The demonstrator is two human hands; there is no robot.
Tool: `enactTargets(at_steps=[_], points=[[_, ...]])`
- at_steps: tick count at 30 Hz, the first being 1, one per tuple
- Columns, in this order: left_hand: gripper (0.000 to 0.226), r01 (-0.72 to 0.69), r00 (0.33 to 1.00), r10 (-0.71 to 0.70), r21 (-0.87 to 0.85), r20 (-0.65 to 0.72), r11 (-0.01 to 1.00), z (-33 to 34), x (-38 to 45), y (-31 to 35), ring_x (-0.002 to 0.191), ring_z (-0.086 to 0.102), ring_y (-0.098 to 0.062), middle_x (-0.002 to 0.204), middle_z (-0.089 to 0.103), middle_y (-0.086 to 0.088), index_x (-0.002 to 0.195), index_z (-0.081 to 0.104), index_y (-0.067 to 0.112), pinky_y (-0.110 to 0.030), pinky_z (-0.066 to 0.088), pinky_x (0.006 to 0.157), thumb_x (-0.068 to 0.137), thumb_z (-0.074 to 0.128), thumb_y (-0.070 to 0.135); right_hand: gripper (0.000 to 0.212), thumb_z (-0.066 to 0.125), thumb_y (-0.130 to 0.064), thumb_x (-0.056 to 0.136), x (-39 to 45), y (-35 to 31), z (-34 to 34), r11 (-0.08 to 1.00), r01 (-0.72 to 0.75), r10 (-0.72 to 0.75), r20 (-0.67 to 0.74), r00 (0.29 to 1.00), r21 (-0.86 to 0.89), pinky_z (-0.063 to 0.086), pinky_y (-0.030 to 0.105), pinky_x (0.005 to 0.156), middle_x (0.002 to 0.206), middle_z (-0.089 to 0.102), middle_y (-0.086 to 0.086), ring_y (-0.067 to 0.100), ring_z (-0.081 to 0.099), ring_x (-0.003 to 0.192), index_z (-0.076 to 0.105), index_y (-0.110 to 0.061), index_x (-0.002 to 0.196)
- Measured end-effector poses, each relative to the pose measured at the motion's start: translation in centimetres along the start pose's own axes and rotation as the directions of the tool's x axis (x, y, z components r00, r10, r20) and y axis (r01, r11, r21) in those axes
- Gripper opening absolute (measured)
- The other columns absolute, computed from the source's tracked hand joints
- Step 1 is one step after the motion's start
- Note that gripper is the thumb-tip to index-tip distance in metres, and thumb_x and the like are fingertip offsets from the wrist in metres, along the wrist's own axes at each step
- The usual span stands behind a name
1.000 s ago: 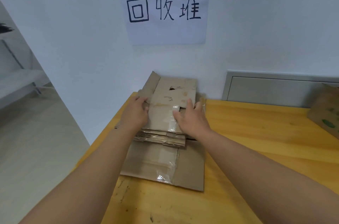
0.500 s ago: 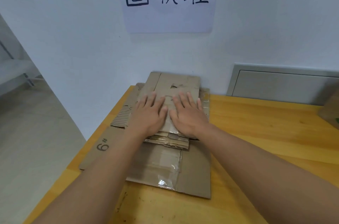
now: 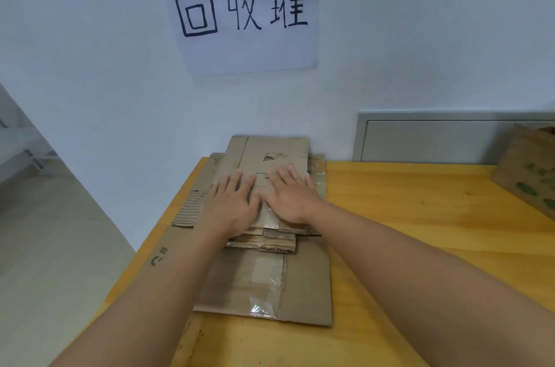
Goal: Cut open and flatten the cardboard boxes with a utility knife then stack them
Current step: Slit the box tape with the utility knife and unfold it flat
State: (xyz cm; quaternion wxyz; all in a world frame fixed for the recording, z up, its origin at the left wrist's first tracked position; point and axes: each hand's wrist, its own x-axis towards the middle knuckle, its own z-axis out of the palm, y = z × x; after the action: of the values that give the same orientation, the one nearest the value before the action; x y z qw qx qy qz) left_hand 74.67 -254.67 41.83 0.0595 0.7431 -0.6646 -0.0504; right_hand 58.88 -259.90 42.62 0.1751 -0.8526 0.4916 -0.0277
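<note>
At the table's [image 3: 420, 246] far left corner, against the wall, a stack of flattened cardboard boxes [image 3: 306, 282] lies flat. The left hand [image 3: 232, 204] and right hand [image 3: 289, 195] rest side by side on the top sheet [image 3: 270, 150], palms down, fingers straight and spread, gripping nothing. A paper sign [image 3: 246, 12] with handwritten characters hangs on the wall above. An unflattened printed box [image 3: 528, 171] stands at the table's right edge, well apart from the stack.
</note>
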Motion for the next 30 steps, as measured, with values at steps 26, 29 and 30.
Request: enactTargets(at_steps=[26,29,30], points=[[0.082,-0.373,0.890,0.372,0.045,-0.263,0.927,0.4,-11.4,28.0,0.152,0.002,-0.023,0.165,0.013,-0.003,0.155,0.025,0.028,-0.042,-0.001,0.121,0.088,-0.003,0.068,0.073,0.049,-0.045,0.097,-28.4,21.8,-6.8,0.968,-0.247,0.219,-0.346,0.912,-0.039,0.008,0.048,0.121,0.166,0.006,0.000,0.024,-0.008,0.153,0.010,-0.034,0.157],[0.082,-0.437,0.866,0.426,0.018,-0.261,0.899,0.9,-12.0,33.4,0.152,0.002,-0.023,0.165,0.013,-0.003,0.155,0.023,0.029,-0.042,-0.001,0.121,0.088,-0.003,0.068,0.073,0.050,-0.046,0.096,-31.6,25.6,-8.1,0.949,-0.315,0.282,-0.418,0.863,-0.009,0.012,0.048,0.121,0.166,0.010,0.001,0.024,-0.003,0.153,0.012,-0.033,0.157],[0.079,-0.454,0.860,0.443,0.015,-0.255,0.891,1.1,-12.1,35.0,0.152,0.001,-0.022,0.165,0.011,-0.003,0.155,0.022,0.029,-0.041,-0.002,0.121,0.090,-0.001,0.067,0.073,0.051,-0.045,0.096,-32.5,26.7,-8.6,0.941,-0.338,0.311,-0.437,0.844,0.015,0.013,0.049,0.121,0.165,0.011,0.002,0.024,-0.002,0.153,0.012,-0.032,0.157]])
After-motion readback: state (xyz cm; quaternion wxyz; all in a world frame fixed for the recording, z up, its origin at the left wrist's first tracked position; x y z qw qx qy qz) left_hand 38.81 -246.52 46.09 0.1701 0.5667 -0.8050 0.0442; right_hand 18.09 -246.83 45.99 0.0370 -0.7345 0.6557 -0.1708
